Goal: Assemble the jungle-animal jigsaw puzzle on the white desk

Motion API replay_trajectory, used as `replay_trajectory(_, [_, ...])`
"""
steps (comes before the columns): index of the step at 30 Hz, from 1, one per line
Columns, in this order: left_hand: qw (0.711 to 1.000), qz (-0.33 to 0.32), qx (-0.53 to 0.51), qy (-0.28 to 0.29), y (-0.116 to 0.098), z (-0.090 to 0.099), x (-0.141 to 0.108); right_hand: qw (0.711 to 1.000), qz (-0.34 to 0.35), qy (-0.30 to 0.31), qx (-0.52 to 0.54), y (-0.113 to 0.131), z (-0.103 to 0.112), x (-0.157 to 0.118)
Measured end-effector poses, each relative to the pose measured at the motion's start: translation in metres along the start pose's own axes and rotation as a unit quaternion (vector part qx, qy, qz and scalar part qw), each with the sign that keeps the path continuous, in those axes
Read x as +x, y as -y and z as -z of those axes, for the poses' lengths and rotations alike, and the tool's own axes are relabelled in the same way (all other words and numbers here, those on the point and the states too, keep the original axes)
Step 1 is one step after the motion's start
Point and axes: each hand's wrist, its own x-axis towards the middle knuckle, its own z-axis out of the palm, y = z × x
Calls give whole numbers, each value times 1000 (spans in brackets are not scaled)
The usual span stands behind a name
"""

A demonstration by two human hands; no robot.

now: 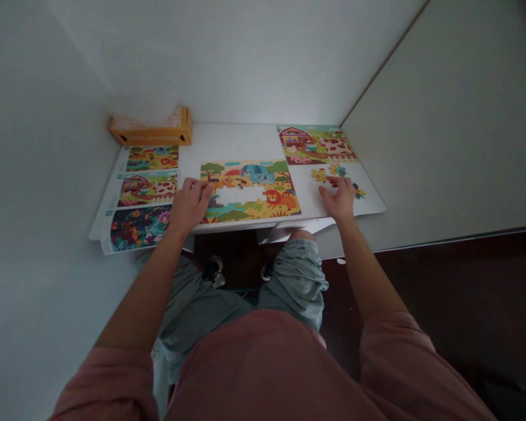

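A jigsaw puzzle (277,199) with safari animals lies mid-table, mostly joined, with a white gap in its lower middle. At its left edge rests my left hand (190,203), fingers loosely bent and slightly apart, with nothing visible in them. Over at the right, my right hand (339,197) reaches down among loose puzzle pieces (319,174), thumb and forefinger apart. Several of these pieces lie beyond its fingertips, and a few dark and yellow pieces (359,192) lie to its right. Part of the pile is hidden under the fingers.
A printed sheet (149,188) with three pictures covers the table's left end and overhangs the front edge. Behind it stands an orange box (158,137) holding clear plastic. A farm-scene puzzle (318,145) lies at the back right. Walls border the white table (234,137).
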Motion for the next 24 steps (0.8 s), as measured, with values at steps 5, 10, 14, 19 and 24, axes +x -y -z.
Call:
replay_trajectory(5, [999, -26, 23, -5, -4, -2, 3, 992, -95, -14, -85, -20, -9, 13])
replay_trajectory(10, [1000, -26, 17, 4, -8, -2, 6, 993, -97, 20, -60, -17, -17, 26])
replay_trajectory(14, [1000, -19, 8, 4, -12, 0, 8, 994, -100, 21, -39, -19, -19, 27])
replay_trajectory(19, [1000, -13, 26, 8, -14, -1, 7, 997, -54, 4, 55, -23, -17, 25])
replay_trajectory(24, [999, -19, 43, 4, -14, -2, 5, 983, -7, 33, 182, -17, -9, 23])
